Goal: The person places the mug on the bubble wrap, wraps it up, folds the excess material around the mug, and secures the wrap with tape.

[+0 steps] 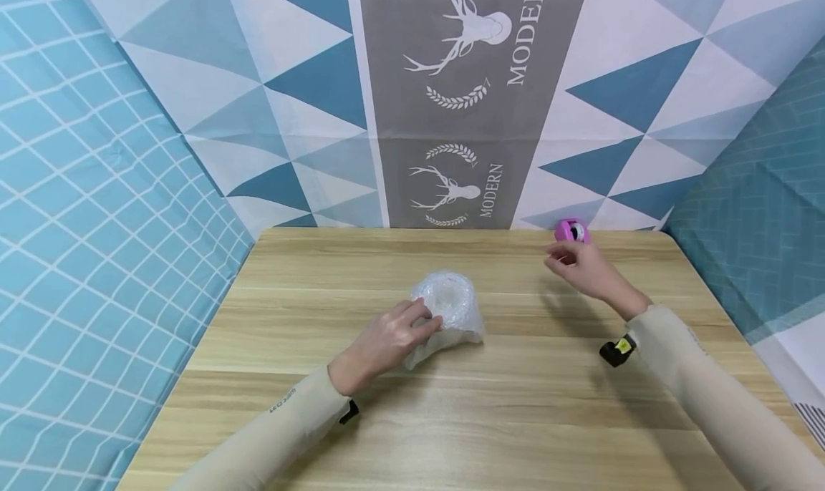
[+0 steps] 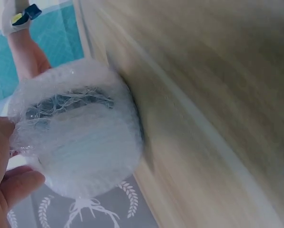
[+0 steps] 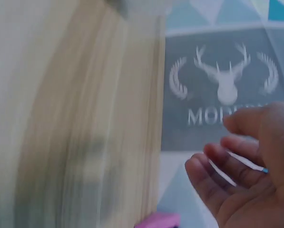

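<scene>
A round bundle in clear bubble wrap (image 1: 454,298) stands on the wooden table, with a loose flap of wrap along its near side. My left hand (image 1: 394,335) grips the near left edge of the wrap. From the left wrist, the bubble wrap (image 2: 84,142) looks whitish and layered, and the thing inside is hidden. My left thumb and fingers (image 2: 23,185) pinch its edge. My right hand (image 1: 583,268) hovers over the far right of the table, fingers loosely bent, just in front of a pink tape dispenser (image 1: 570,229). Nothing shows between the right fingers (image 3: 206,183).
The wooden table (image 1: 290,276) ends at a back wall hung with triangle-patterned cloth and a grey deer panel (image 1: 451,119). Blue checked cloth (image 1: 97,226) borders the left side, and teal cloth (image 1: 760,190) the right. The tape dispenser sits at the back edge.
</scene>
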The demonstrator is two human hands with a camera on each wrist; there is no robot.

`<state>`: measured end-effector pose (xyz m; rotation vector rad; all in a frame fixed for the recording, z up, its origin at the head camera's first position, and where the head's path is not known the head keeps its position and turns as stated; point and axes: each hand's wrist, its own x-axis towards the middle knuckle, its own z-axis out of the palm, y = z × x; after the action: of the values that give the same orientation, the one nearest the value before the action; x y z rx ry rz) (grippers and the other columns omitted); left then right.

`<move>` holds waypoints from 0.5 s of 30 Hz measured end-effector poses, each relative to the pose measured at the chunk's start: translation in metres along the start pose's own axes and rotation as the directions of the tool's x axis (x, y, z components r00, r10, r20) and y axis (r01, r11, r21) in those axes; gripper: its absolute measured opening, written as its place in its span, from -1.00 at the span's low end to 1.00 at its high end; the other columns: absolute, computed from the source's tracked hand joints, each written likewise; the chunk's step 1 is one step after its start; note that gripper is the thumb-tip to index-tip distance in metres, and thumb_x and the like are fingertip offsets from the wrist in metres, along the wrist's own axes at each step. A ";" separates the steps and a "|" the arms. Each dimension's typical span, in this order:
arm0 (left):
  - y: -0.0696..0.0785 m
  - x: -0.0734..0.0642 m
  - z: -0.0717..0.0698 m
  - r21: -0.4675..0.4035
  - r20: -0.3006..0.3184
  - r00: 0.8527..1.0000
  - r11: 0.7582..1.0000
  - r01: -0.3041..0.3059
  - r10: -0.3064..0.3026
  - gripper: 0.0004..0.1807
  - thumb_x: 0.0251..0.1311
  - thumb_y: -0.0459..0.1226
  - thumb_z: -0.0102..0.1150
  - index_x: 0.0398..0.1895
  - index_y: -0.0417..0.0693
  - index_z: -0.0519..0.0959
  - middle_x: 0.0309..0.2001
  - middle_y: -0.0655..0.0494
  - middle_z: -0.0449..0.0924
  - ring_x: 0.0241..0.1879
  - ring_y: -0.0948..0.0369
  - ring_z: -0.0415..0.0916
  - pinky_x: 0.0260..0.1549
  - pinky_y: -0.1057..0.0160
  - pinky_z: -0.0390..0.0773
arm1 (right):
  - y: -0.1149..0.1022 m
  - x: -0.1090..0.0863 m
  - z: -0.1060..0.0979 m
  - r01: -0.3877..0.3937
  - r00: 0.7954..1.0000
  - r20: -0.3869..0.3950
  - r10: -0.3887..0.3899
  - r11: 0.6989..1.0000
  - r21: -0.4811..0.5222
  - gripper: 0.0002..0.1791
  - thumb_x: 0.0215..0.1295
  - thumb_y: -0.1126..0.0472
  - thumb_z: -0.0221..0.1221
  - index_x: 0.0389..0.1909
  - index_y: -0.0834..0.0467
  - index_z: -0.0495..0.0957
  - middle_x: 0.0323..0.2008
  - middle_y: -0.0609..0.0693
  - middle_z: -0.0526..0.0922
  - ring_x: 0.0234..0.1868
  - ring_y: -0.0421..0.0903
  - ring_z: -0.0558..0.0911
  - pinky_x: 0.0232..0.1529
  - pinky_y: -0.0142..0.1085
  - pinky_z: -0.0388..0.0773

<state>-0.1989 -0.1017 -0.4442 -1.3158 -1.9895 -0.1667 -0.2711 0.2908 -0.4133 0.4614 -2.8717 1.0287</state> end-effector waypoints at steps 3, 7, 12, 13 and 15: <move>-0.006 0.001 -0.001 -0.027 0.020 1.000 0.999 -0.020 0.020 -0.81 0.19 -0.36 0.40 -0.13 -0.06 0.77 -0.26 0.06 0.63 -0.30 0.18 0.64 -0.26 0.35 0.72 | 0.014 0.003 -0.013 -0.105 0.994 0.023 0.105 0.994 -0.004 -0.54 0.55 0.15 0.11 0.22 0.45 0.51 0.05 0.44 0.64 0.04 0.29 0.66 -0.09 -0.13 0.70; -0.015 0.002 -0.003 -0.126 0.051 0.999 0.992 0.010 -0.003 -0.82 0.12 -0.38 0.47 -0.19 -0.06 0.78 -0.25 0.09 0.63 -0.25 0.20 0.65 -0.18 0.37 0.72 | 0.031 0.008 -0.028 -0.196 0.980 0.035 0.196 0.981 0.001 -0.45 0.57 0.11 0.05 0.27 0.53 0.42 0.11 0.51 0.55 0.06 0.31 0.61 -0.21 -0.31 0.69; -0.024 0.004 -0.005 -0.210 0.081 0.996 0.976 0.061 -0.045 -0.91 0.11 -0.32 0.47 -0.31 -0.04 0.78 -0.33 0.14 0.63 -0.27 0.24 0.64 -0.17 0.40 0.69 | 0.046 0.012 -0.042 -0.261 0.964 0.054 0.262 0.965 -0.011 -0.38 0.57 0.04 0.03 0.30 0.53 0.39 0.15 0.53 0.53 0.02 0.28 0.65 -0.20 -0.25 0.73; -0.025 0.005 -0.006 -0.215 0.084 0.995 0.974 0.065 -0.048 -0.92 0.11 -0.32 0.47 -0.32 -0.04 0.78 -0.34 0.15 0.63 -0.28 0.25 0.64 -0.19 0.41 0.69 | 0.048 0.012 -0.044 -0.277 0.958 0.069 0.277 0.961 -0.010 -0.35 0.58 0.00 0.02 0.32 0.52 0.38 0.17 0.53 0.51 0.04 0.29 0.64 -0.14 -0.18 0.75; -0.026 0.006 -0.007 -0.218 0.085 0.995 0.973 0.069 -0.052 -0.93 0.11 -0.31 0.47 -0.33 -0.03 0.78 -0.35 0.15 0.62 -0.31 0.25 0.63 -0.22 0.42 0.68 | 0.052 0.013 -0.047 -0.309 0.946 0.094 0.309 0.951 -0.012 -0.31 0.58 -0.05 0.00 0.34 0.51 0.35 0.20 0.53 0.50 0.06 0.32 0.65 -0.03 -0.04 0.74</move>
<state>-0.2186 -0.1124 -0.4282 -1.4196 -2.1275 -0.3801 -0.3015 0.3548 -0.4062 0.0582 -3.0966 1.0772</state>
